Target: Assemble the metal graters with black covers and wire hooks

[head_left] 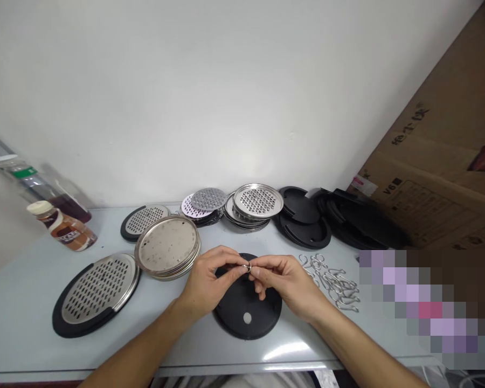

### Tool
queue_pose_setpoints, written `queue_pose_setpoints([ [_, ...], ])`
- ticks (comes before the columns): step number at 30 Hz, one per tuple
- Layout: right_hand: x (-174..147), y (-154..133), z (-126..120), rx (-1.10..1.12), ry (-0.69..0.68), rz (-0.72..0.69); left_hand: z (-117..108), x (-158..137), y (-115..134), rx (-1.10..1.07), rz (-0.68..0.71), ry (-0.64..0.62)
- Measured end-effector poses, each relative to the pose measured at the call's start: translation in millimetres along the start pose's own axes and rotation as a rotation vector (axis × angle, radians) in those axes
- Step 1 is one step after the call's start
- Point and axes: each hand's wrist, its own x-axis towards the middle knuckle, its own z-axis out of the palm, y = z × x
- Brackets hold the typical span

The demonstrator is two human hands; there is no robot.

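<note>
On the desk (28, 302), a tall bottle (41, 188) holds dark red liquid (71, 207); before it, a cream-capped bottle (67, 229) shows "CAFE" on its label. The carton (428, 156) at right reads "V6". The left hand (212, 277) and right hand (283, 280) pinch a small, shiny, curved metal piece (248, 267) between fingertips, above a black disc (246, 299).

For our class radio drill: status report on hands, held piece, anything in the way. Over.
Left hand and right hand: pinching small metal piece. Piece above black disc. Nothing visibly blocking; wire hooks right, metal plate stack left.
</note>
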Motion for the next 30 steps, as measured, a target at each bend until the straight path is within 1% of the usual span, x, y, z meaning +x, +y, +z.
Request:
queue_pose_setpoints([
  [3,-0.6,-1.7,-1.6,-0.036,-0.064,0.059,-1.0,-0.2,-1.2,0.040,0.034,-0.009],
  [8,-3.7,-4.0,-4.0,-0.096,-0.123,0.086,-1.3,1.7,3.2,0.028,-0.020,-0.074],
  [10,-4.2,-3.9,-5.0,-0.074,-0.141,0.113,-1.0,1.4,4.6,0.031,-0.021,-0.082],
  [14,-3.7,-2.6,-6.6,0.054,-0.165,0.179,-0.6,-0.1,5.8,-0.007,-0.030,-0.094],
  [18,-3.9,-3.4,-5.0,0.106,-0.161,0.156,-0.3,-0.4,6.9,-0.063,-0.088,-0.149],
  [22,-4.6,-6.0,-1.5,0.108,-0.186,0.149,-0.8,0.1,8.7,-0.047,-0.071,-0.182],
  [27,-4.5,-6.5,-0.6,0.109,-0.183,0.162,-2.7,0.2,9.2,-0.205,-0.129,-0.269],
  [30,-4.8,-3.6,-1.9,0.093,-0.188,0.159,-3.6,0.3,9.1,-0.219,-0.138,-0.276],
])
